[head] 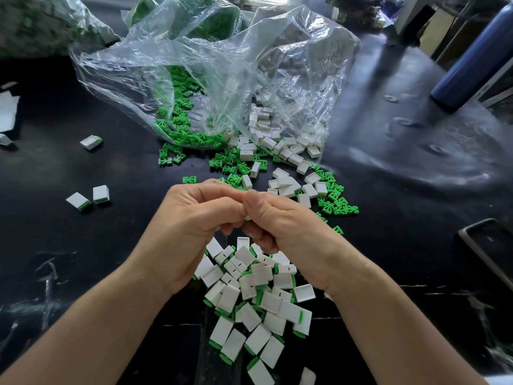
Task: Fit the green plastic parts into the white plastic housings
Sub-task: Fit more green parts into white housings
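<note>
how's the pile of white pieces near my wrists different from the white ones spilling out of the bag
The near pile shows green ends: its pieces hold green parts. The white housings at the bag mouth are plain white, some showing an open hollow side. The near pile lies on the bare dark table; the far housings sit partly inside the clear bag, mixed with loose green parts. Both are the same small white rectangular shells.

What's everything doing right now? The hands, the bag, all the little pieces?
Left hand: fingers curled, pinching a mostly hidden white piece.
Right hand: fingers curled on the same piece.
Plastic bag: open, spilling parts.
Green parts: loose, unfitted.
White housings: loose, empty.
Finished pieces: green fitted in, piled.
</note>
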Demonstrator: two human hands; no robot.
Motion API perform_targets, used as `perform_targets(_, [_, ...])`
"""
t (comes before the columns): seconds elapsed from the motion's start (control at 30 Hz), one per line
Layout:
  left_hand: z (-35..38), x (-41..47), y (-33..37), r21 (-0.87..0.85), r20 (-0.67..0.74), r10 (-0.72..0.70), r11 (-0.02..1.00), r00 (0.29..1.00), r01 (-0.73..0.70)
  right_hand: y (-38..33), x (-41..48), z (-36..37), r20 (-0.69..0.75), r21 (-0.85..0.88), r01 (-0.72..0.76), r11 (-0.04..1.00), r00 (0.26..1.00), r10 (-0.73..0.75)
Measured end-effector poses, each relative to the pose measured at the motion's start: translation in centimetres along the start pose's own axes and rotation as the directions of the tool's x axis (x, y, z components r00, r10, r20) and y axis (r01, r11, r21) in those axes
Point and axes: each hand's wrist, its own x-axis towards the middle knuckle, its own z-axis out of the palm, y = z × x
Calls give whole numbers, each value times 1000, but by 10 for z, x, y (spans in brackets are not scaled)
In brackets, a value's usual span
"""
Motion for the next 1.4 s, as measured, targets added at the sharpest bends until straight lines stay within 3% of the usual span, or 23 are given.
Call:
perform_targets(1.2, [3, 2, -5, -62, -65, -41, 997, 997, 37, 5, 5, 6, -34, 21, -17, 1000, 999, 18])
perform_targets(1.4, [0, 1, -4, -100, 35, -28, 994, 999, 31, 2, 3, -3, 54, 221, -14, 975, 999, 2])
